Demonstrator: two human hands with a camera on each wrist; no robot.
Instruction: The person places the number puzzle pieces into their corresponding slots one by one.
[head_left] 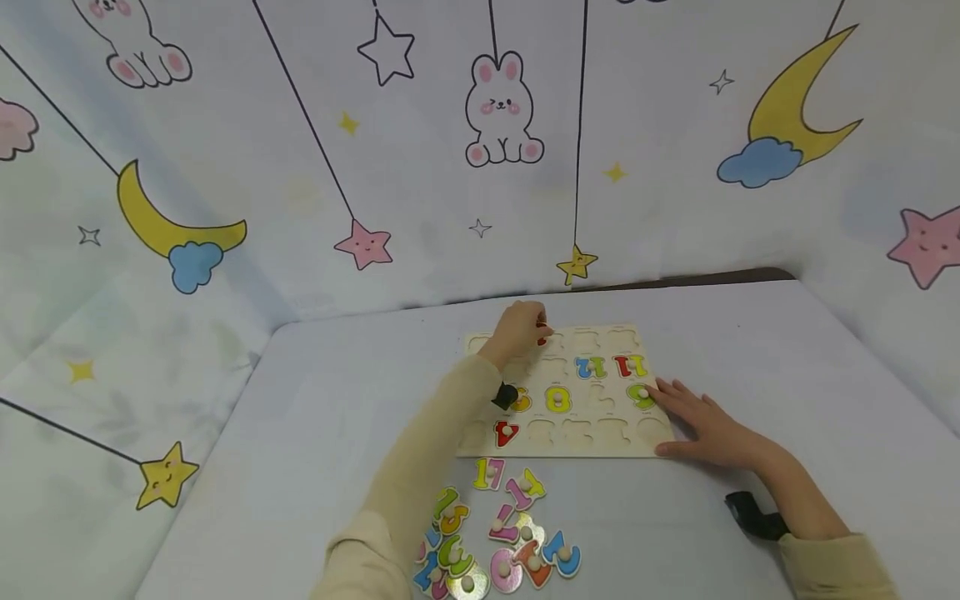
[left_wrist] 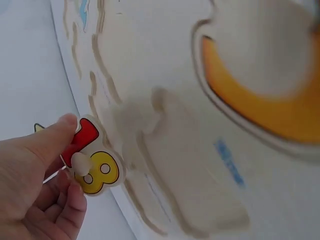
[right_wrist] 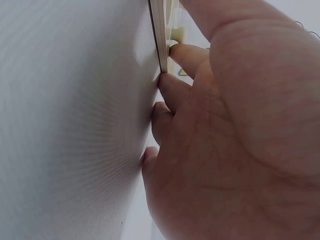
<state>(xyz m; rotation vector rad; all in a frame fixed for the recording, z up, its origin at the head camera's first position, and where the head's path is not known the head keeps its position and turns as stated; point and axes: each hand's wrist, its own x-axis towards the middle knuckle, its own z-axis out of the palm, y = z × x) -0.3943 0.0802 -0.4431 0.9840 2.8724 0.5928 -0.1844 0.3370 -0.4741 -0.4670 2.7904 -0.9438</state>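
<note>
Over the far row of a wooden number puzzle board (head_left: 551, 452), my left hand (head_left: 519, 332) pinches an 18 piece (left_wrist: 111, 175) by its knob. That piece has a red 1 and a yellow 8; in the left wrist view it overlaps the board's edge and shallow recesses. At the board's right side lies my right hand (head_left: 705, 429), fingers spread. Its index fingertip reaches the green 9 piece (head_left: 642, 396), while other fingers (right_wrist: 172, 90) rest along the board's edge and on the table in the right wrist view.
Seated in the board are a 12 (head_left: 591, 367), an 11 (head_left: 630, 366), a yellow 8 (head_left: 558, 399) and a red 4 (head_left: 506, 432). Several loose number pieces (head_left: 534, 565) are heaped on the white table (head_left: 645, 533) in front, partly behind the left sleeve. A patterned cloth wall (head_left: 420, 167) stands behind.
</note>
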